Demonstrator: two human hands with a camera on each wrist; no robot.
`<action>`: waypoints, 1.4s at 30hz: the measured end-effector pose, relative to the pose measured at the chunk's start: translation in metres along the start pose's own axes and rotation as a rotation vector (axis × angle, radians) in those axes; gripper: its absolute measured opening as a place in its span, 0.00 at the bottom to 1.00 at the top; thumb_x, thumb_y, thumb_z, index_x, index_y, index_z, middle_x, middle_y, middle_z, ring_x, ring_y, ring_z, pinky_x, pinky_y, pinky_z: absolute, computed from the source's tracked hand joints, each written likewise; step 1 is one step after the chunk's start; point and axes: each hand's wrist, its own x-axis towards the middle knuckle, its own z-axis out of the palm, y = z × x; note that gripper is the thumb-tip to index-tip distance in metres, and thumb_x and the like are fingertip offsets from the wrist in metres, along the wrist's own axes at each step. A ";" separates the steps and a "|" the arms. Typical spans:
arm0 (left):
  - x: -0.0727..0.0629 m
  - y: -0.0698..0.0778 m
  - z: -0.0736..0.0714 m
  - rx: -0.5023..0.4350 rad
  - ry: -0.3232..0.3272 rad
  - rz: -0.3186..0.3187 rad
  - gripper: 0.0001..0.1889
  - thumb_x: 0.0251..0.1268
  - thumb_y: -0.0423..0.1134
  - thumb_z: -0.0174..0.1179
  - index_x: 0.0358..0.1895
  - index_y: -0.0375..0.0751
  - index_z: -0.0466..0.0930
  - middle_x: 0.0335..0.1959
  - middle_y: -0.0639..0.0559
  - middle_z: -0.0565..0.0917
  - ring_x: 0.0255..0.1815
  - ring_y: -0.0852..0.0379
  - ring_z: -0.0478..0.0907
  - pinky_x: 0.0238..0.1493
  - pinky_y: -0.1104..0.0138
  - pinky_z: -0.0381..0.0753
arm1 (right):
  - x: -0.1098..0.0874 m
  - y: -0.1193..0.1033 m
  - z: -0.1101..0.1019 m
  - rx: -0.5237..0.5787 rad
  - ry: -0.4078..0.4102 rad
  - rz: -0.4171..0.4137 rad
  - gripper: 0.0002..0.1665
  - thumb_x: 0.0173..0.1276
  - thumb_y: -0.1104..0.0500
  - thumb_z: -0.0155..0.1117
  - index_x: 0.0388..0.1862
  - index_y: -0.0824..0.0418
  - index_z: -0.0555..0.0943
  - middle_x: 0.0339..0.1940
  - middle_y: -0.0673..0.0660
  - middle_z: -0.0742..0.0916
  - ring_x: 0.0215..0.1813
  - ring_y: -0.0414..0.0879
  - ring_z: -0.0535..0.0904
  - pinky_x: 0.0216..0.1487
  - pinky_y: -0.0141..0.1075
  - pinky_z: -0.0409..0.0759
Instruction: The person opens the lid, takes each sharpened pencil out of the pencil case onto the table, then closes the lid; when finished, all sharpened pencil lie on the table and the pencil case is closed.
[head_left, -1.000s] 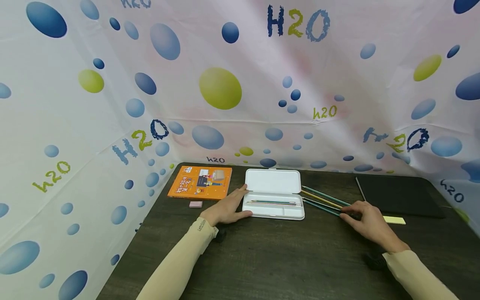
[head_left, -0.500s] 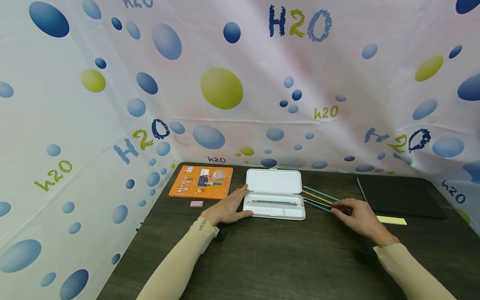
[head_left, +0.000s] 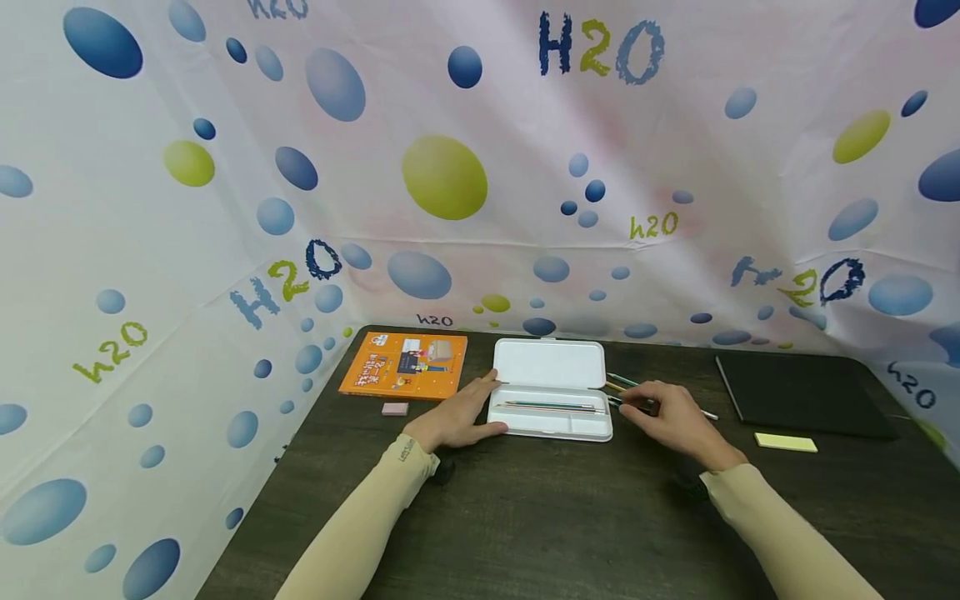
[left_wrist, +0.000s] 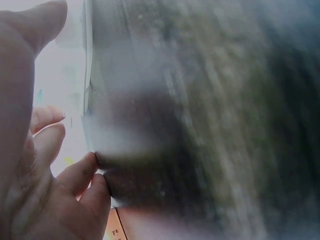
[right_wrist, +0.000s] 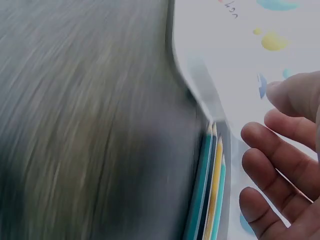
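Note:
A white pencil case [head_left: 550, 363] lies unfolded on the dark table, with a few pencils [head_left: 551, 407] in its tray. My left hand [head_left: 453, 417] rests against the case's left side, fingers spread and thumb at the front corner. Several loose pencils [right_wrist: 215, 185], green, dark and yellow, lie side by side at the case's right end, tips toward it. Over them hovers my right hand [head_left: 675, 421], which hides their middles in the head view. Its fingers bend loosely, with the thumb apart, in the right wrist view.
An orange book [head_left: 405, 367] lies at the back left, a pink eraser [head_left: 394, 409] in front of it. To the right are a black flat tablet [head_left: 802, 392] and a yellow sticky-note pad [head_left: 785, 442]. A patterned curtain [head_left: 450, 275] stands behind the table.
My right hand has moved left along the loose pencils, from their far ends toward the case, uncovering the yellow pad. My left hand stays at the case's left side.

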 end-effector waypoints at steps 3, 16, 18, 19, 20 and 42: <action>0.000 0.000 0.000 -0.008 0.000 0.002 0.44 0.70 0.64 0.53 0.80 0.44 0.50 0.82 0.49 0.42 0.80 0.46 0.46 0.76 0.51 0.55 | 0.007 -0.005 0.008 0.020 -0.008 -0.014 0.10 0.69 0.60 0.69 0.46 0.62 0.87 0.40 0.53 0.87 0.32 0.42 0.76 0.28 0.34 0.74; -0.001 0.002 -0.001 -0.006 0.003 0.000 0.45 0.70 0.64 0.54 0.80 0.43 0.50 0.82 0.49 0.42 0.80 0.50 0.46 0.76 0.54 0.55 | 0.022 -0.014 0.030 0.004 -0.012 -0.027 0.11 0.67 0.60 0.70 0.47 0.61 0.88 0.42 0.56 0.87 0.43 0.51 0.80 0.41 0.46 0.81; -0.001 0.002 0.000 -0.006 0.003 -0.001 0.45 0.70 0.64 0.54 0.80 0.43 0.50 0.82 0.49 0.42 0.80 0.50 0.46 0.76 0.54 0.55 | 0.024 -0.013 0.032 0.002 -0.015 -0.032 0.12 0.68 0.59 0.69 0.48 0.62 0.88 0.43 0.57 0.87 0.43 0.53 0.79 0.42 0.47 0.80; -0.001 0.002 0.000 -0.003 0.000 -0.004 0.45 0.70 0.64 0.54 0.80 0.44 0.49 0.82 0.50 0.42 0.81 0.51 0.45 0.76 0.55 0.55 | 0.025 -0.014 0.033 -0.001 -0.015 -0.035 0.12 0.68 0.59 0.69 0.48 0.62 0.88 0.43 0.57 0.87 0.43 0.53 0.79 0.42 0.47 0.79; -0.001 0.002 0.000 -0.005 0.003 -0.002 0.44 0.70 0.64 0.54 0.80 0.44 0.50 0.82 0.50 0.42 0.81 0.50 0.46 0.76 0.54 0.55 | 0.025 -0.014 0.033 -0.004 -0.018 -0.040 0.13 0.68 0.59 0.69 0.48 0.62 0.88 0.42 0.57 0.87 0.43 0.53 0.79 0.41 0.46 0.78; -0.001 0.000 -0.001 0.002 0.003 0.002 0.43 0.71 0.63 0.54 0.79 0.43 0.50 0.82 0.46 0.43 0.80 0.48 0.46 0.76 0.53 0.55 | 0.024 -0.011 0.045 -0.169 -0.083 -0.131 0.11 0.66 0.60 0.69 0.47 0.59 0.88 0.48 0.55 0.86 0.44 0.48 0.73 0.43 0.45 0.73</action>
